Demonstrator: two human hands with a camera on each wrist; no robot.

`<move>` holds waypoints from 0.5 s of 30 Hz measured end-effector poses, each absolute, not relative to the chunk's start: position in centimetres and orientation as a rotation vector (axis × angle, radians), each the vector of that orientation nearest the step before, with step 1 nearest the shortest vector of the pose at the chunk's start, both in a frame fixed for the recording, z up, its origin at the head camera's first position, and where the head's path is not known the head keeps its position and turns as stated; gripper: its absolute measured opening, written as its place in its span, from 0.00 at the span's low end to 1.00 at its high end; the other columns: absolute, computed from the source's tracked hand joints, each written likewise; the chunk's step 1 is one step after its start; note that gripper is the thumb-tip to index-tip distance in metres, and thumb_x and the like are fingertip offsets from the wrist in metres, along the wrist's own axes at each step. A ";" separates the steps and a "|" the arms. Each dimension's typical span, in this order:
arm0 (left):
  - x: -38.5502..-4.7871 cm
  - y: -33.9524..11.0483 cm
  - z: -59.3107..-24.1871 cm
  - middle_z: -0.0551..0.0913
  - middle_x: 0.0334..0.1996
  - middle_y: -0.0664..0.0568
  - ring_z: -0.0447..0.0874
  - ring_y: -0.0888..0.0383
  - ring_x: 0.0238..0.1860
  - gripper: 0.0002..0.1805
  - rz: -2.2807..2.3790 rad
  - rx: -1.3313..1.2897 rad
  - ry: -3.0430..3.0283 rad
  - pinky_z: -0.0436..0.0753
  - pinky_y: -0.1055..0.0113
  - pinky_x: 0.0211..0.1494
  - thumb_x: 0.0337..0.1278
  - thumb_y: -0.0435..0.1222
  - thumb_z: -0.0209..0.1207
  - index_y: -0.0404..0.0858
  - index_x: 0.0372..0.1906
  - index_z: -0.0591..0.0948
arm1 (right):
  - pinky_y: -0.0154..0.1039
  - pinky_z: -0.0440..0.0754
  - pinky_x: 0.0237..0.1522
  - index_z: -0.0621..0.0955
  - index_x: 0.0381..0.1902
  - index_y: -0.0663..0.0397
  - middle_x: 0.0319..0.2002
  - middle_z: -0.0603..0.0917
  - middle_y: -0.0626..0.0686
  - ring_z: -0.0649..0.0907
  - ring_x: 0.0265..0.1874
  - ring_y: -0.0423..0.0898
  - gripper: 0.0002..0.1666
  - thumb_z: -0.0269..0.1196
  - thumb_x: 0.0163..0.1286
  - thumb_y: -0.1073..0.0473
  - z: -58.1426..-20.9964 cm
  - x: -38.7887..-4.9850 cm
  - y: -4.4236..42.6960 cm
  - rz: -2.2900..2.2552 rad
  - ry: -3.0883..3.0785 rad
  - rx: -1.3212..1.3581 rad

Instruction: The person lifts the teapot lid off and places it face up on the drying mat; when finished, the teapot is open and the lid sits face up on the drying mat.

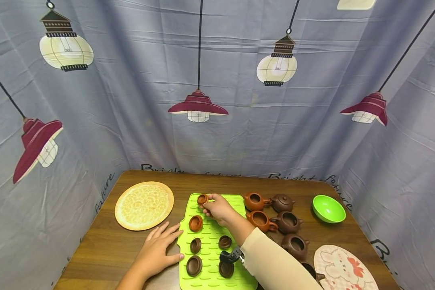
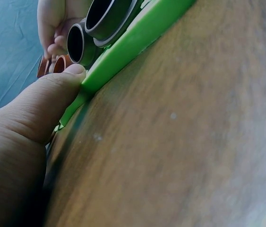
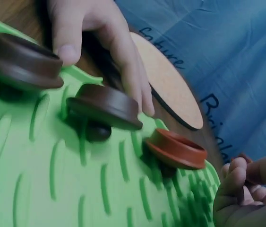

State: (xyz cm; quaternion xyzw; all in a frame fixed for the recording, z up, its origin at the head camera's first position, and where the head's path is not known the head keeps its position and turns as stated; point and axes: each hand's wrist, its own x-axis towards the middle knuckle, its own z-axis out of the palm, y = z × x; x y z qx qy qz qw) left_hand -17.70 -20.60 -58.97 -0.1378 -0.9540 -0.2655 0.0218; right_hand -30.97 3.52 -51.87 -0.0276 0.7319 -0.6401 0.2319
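My right hand (image 1: 220, 210) pinches a small reddish-brown teapot lid (image 1: 202, 199) at the far left corner of a green ribbed mat (image 1: 211, 257). Nearer on the mat, a second reddish lid (image 1: 195, 223) lies upside down. Several dark brown lids (image 1: 194, 266) also lie on it, hollow sides up. With fingers spread, my left hand (image 1: 158, 250) rests on the table at the mat's left edge; its thumb touches that edge in the left wrist view. The right wrist view shows the held lid only as a sliver behind the fingers.
Right of the mat stand reddish teapots (image 1: 259, 220) and dark teapots (image 1: 288, 222), one dark pot (image 1: 282, 202) with its lid on. Farther right are a green bowl (image 1: 329, 209) and a rabbit-print round mat (image 1: 344, 268). A round yellow mat (image 1: 144, 205) lies at the left.
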 end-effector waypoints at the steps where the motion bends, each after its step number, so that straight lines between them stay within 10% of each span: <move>1: -17.7 -20.6 -59.0 0.67 0.79 0.62 0.55 0.44 0.83 0.46 -0.822 -0.424 -2.954 0.52 0.33 0.81 0.53 0.72 0.65 0.55 0.74 0.77 | 0.32 0.79 0.31 0.73 0.64 0.61 0.51 0.87 0.66 0.81 0.28 0.41 0.17 0.55 0.81 0.65 -51.9 -31.0 3.2 -1.758 2.010 -0.061; 15: -17.7 -20.6 -59.0 0.70 0.78 0.61 0.58 0.43 0.82 0.44 -0.785 -0.445 -2.933 0.55 0.32 0.80 0.54 0.71 0.64 0.55 0.73 0.78 | 0.30 0.74 0.25 0.78 0.54 0.66 0.36 0.88 0.57 0.76 0.23 0.39 0.10 0.55 0.79 0.69 -53.1 -30.3 1.2 -1.634 2.171 0.020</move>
